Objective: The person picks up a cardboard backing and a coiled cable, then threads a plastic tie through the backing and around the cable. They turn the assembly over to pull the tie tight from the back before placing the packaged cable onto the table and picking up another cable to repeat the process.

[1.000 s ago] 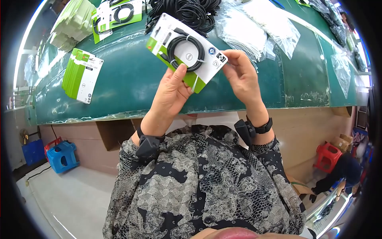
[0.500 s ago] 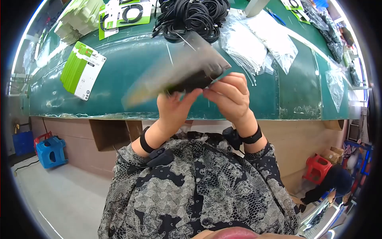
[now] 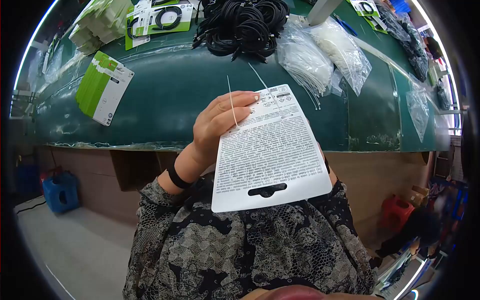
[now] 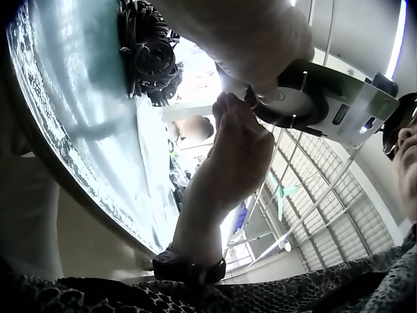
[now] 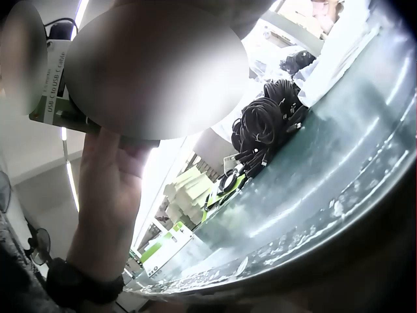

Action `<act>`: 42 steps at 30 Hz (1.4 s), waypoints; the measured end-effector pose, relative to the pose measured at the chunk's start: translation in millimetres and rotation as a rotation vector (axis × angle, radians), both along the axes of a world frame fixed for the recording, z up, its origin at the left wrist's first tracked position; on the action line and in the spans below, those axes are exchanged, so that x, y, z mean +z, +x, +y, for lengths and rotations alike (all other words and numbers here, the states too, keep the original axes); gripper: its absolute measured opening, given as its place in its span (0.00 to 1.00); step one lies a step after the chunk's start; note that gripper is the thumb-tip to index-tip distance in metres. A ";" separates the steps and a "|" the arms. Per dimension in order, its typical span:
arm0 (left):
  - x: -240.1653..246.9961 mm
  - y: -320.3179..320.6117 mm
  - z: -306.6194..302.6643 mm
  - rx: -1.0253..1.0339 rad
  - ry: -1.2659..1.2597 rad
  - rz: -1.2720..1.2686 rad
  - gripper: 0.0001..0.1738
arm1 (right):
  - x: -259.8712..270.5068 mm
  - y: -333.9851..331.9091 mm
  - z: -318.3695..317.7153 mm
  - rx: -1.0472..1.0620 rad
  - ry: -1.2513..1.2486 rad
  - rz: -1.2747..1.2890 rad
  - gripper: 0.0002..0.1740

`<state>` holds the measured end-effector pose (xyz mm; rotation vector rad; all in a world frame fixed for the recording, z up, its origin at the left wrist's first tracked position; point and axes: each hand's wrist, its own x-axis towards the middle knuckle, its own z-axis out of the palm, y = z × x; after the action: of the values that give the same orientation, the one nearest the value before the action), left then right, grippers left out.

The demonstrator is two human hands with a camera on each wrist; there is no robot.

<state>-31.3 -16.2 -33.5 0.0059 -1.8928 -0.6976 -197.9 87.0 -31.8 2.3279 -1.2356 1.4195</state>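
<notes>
A white backing card (image 3: 272,160) with a coiled black USB-C cable (image 4: 318,104) is held above the table edge, its printed back up and its hang hole toward the body. Two white cable ties (image 3: 231,102) poke up through the back near the far end. My left hand (image 3: 216,122) grips the card's left side, fingers lying over the printed face. In the head view the card hides my right hand; the left wrist view shows that hand (image 4: 238,153) with curled fingertips bunched at the card's end. The coil is on the underside.
On the green table (image 3: 165,117) lies a fanned stack of green-and-white cards (image 3: 102,90) at left. Farther back are more cards (image 3: 100,22), finished cable packs (image 3: 167,19), a heap of black cables (image 3: 245,27) and bags of white cable ties (image 3: 310,55).
The card has been turned over: its cable side faced up a second ago, and now its printed back does. It has also come closer to the body, covering my right hand.
</notes>
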 end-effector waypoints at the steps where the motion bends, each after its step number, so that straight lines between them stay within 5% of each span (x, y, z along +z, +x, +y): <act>1: 0.4 -0.1 -0.1 0.002 -0.004 -0.004 0.22 | -0.2 0.1 0.5 -0.002 0.000 -0.002 0.13; 5: 1.1 -1.2 0.0 -0.020 -0.004 0.011 0.22 | -1.5 3.1 5.8 -0.015 0.032 -0.025 0.10; 8: 1.9 -2.6 2.6 -0.045 0.048 0.034 0.23 | -14.3 20.8 9.6 -0.071 0.149 -0.565 0.09; 9: 2.0 -3.3 3.7 -0.057 0.075 0.047 0.23 | -18.4 27.9 9.2 -0.070 0.149 -0.563 0.09; 12: 1.5 -5.0 8.5 -0.079 0.068 0.049 0.23 | -28.1 49.5 11.0 0.391 0.671 -1.962 0.11; 16: 3.5 -5.4 10.2 -0.113 0.045 0.041 0.24 | -16.8 49.9 31.9 0.732 0.977 -2.291 0.13; 42: 7.5 -4.7 15.4 -0.080 -0.004 0.051 0.22 | -48.7 48.7 0.5 0.725 0.692 -2.438 0.13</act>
<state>-36.0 -0.8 -26.0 -0.0895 -1.8532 -0.7415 -149.3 87.5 -80.5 0.2270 0.1868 -1.6386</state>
